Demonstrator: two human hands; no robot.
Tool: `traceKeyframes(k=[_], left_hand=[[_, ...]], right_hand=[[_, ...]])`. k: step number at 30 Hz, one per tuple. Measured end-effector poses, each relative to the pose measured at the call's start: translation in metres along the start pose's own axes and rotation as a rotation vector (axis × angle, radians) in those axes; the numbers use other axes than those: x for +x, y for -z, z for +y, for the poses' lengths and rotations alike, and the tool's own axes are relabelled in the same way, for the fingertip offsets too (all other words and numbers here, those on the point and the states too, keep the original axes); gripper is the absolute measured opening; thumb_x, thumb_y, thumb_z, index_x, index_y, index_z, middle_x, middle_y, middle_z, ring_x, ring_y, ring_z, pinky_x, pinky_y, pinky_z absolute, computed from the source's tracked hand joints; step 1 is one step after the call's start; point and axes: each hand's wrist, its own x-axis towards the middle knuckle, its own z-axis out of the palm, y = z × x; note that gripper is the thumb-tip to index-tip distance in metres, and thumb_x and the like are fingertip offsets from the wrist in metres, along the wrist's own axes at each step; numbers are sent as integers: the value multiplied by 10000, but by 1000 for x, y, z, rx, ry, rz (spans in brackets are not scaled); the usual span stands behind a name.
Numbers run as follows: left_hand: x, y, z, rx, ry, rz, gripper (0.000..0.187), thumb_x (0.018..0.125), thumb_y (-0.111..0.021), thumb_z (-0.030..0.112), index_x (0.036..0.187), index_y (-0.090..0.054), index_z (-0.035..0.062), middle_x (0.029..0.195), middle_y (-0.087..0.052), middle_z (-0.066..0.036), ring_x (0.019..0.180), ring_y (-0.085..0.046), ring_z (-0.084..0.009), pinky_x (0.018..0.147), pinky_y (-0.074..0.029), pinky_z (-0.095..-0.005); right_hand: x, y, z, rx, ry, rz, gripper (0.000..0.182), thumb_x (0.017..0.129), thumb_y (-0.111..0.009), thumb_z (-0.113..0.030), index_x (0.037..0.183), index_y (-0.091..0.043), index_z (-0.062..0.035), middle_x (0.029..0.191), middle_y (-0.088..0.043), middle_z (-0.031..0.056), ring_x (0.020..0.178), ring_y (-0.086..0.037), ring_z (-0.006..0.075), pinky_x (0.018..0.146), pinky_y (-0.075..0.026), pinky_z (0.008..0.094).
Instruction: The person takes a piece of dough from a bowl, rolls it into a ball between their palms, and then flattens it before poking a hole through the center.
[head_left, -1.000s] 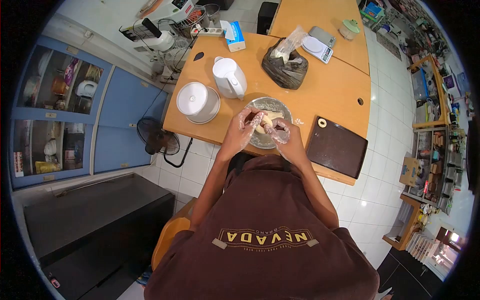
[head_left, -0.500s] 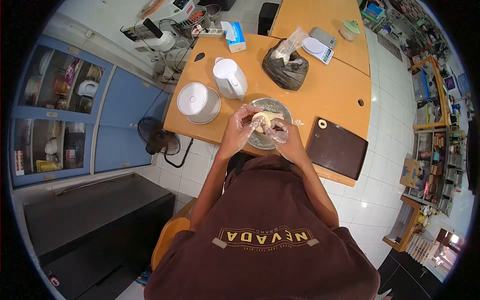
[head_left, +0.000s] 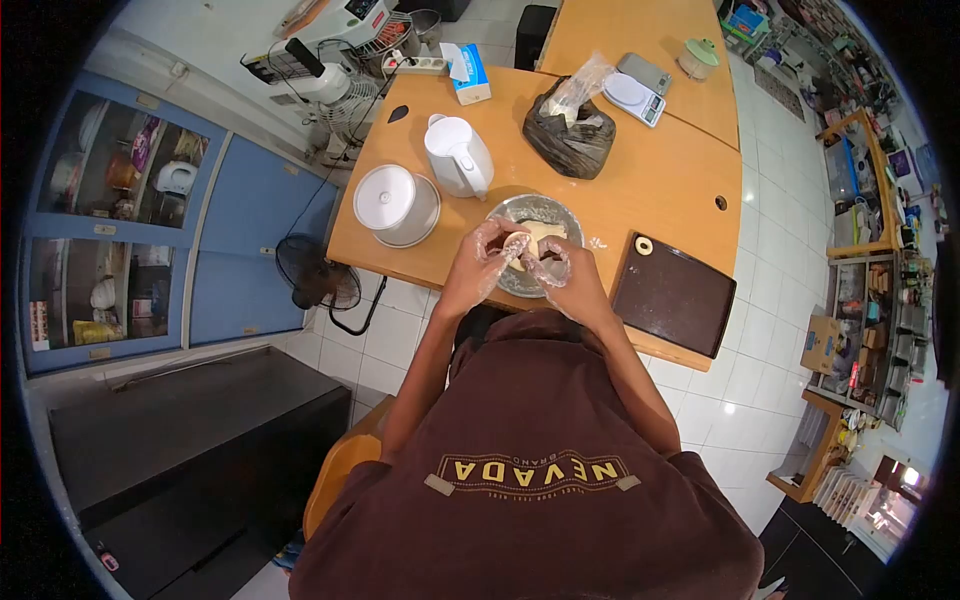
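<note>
Over a metal bowl (head_left: 562, 212), my left hand (head_left: 478, 265) and my right hand (head_left: 572, 282) meet, both dusted with flour. Their fingers pinch a small piece of pale dough (head_left: 518, 243) between them; its full outline is partly hidden by the fingers. More dough (head_left: 545, 231) lies in the bowl behind the fingertips. To the right of my right hand is a dark tray (head_left: 672, 300) with one small dough ring (head_left: 644, 244) in its upper left corner.
A white jug (head_left: 458, 155) and a white lidded container (head_left: 390, 200) stand left of the bowl. Farther back are a black plastic bag (head_left: 570, 140), a kitchen scale (head_left: 634, 97) and a tissue box (head_left: 470, 78). Flour crumbs lie between bowl and tray. A floor fan (head_left: 315, 272) stands left.
The dough piece, seen earlier as an open ring facing me, has turned and shows less of its hole. My fingers have shifted slightly around it, still above the bowl.
</note>
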Motion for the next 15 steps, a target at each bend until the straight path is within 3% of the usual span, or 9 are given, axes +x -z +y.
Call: traceKeyframes(k=[8,12,15], left_hand=[[-5,-3,4,-38,34,21,197,1026,-650,151,1163,-641,9,1108,-673,-51,1056,-611,-128,982,-470,-310],[-5,-10,12,-18,9,97,184,1031,-641,143,1149,-627,3,1070,-663,-46,1031,-600,-119,970,-466,-304],[-3,-9,3,-25,-10,21,190,1034,-633,134,1176,-601,12,1057,-656,-38,1030,-595,-113,968,-462,-296]], right_hand=[[0,3,-10,117,10,104,239,948,-732,-194,992,-696,39,906,-721,203,864,-701,294,800,-520,407],[-3,5,-9,70,-50,15,236,943,-733,-183,1005,-697,42,922,-727,205,869,-704,296,812,-523,403],[-5,4,-7,25,-29,9,228,934,-735,-165,1016,-697,44,917,-726,199,865,-700,281,816,-523,397]])
